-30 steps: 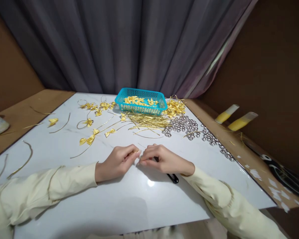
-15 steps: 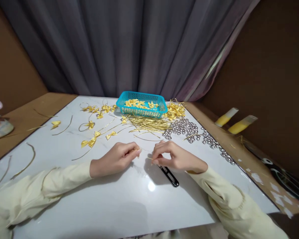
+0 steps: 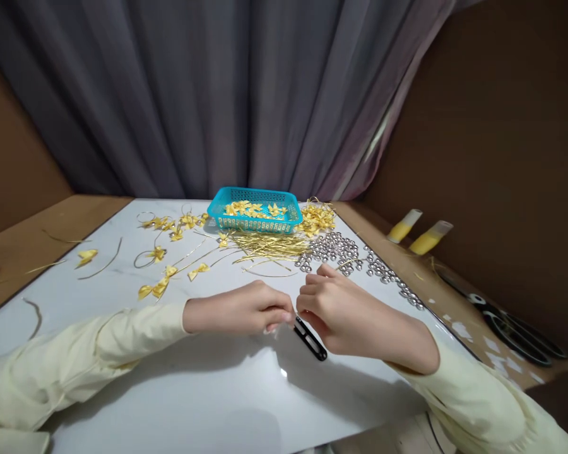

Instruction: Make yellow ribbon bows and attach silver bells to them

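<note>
My left hand point(image 3: 239, 311) rests on the white table point(image 3: 170, 391) with its fingers pinched together at the tips; what they hold is too small to make out. My right hand point(image 3: 345, 312) is curled closed right beside it, fingertips almost touching the left ones. A black thread snipper point(image 3: 311, 339) lies on the table just under and between the two hands. Both arms wear pale yellow sleeves.
A turquoise basket point(image 3: 250, 214) of gold bows stands at the back. Gold wire strips point(image 3: 269, 246), loose gold bows point(image 3: 158, 287) and silver bells point(image 3: 341, 249) are spread in front of it. Black scissors point(image 3: 511, 321) and two yellow tubes point(image 3: 414, 233) lie on the brown ledge at right.
The camera view has tilted and shifted. Both hands came closer to me and together, the right hand now closed next to the left fingertips above the snipper.
</note>
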`<state>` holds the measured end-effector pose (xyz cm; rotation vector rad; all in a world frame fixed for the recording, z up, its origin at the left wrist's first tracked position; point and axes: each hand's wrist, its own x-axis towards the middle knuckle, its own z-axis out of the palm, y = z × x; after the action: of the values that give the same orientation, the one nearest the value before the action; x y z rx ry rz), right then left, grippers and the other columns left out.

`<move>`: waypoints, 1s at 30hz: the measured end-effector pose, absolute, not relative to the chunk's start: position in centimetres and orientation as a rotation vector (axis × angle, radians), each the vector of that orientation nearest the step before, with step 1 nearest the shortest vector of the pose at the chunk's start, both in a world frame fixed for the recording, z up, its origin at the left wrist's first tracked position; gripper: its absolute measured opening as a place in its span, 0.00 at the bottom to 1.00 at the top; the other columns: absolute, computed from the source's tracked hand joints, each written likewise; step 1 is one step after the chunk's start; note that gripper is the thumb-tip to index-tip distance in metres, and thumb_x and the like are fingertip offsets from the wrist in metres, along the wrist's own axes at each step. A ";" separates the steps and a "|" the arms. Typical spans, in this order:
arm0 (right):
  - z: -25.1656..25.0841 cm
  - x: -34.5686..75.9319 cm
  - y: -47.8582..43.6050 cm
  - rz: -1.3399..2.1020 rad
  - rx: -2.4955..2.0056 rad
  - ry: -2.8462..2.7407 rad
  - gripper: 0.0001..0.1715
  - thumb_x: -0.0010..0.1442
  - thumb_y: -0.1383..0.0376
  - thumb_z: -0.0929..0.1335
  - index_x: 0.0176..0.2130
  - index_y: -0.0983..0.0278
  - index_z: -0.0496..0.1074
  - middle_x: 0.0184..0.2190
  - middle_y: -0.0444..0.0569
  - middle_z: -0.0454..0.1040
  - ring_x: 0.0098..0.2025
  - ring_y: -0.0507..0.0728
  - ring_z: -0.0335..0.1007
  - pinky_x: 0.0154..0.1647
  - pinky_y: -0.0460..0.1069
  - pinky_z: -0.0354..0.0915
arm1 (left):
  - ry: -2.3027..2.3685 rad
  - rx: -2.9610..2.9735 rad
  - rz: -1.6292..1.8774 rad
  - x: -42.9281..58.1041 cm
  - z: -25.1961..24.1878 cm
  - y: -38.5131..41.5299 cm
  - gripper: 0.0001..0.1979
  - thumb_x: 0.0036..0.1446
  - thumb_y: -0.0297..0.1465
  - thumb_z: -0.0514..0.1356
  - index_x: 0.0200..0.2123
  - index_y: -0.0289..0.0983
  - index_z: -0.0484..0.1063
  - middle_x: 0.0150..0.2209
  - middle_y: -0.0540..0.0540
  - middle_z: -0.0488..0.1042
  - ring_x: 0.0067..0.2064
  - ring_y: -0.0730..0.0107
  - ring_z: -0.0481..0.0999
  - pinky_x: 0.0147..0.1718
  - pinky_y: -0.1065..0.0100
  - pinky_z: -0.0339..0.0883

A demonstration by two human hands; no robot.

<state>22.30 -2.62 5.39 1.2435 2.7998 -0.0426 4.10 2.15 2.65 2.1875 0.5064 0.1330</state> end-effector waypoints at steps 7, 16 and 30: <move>1.6 22.8 -4.1 0.043 1.660 2.488 0.17 0.57 0.55 0.67 0.33 0.68 0.70 0.30 0.53 0.73 0.33 0.60 0.68 0.31 0.51 0.54 | 0.624 1.983 0.197 4.1 1.4 1.6 0.14 0.62 0.34 0.49 0.36 0.35 0.72 0.19 0.56 0.57 0.21 0.76 0.56 0.23 0.74 0.51; -3.8 22.1 -7.1 0.370 1.692 2.475 0.16 0.52 0.82 0.59 0.39 0.71 0.67 0.33 0.58 0.72 0.31 0.61 0.69 0.25 0.50 0.60 | 0.775 1.414 0.244 4.4 1.1 1.2 0.14 0.58 0.39 0.56 0.31 0.33 0.71 0.15 0.60 0.49 0.18 0.79 0.44 0.18 0.74 0.42; -3.5 22.8 -10.4 -2.725 2.663 1.598 0.31 0.45 0.50 0.74 0.42 0.68 0.74 0.16 0.34 0.45 0.18 0.43 0.35 0.17 0.43 0.34 | 0.686 1.169 0.367 4.4 1.3 0.3 0.13 0.55 0.38 0.59 0.33 0.33 0.72 0.12 0.61 0.49 0.16 0.82 0.41 0.15 0.75 0.40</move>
<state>22.80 -10.36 -3.50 2.6630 1.5983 -2.7253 4.35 0.34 1.28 1.1694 0.6860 0.3671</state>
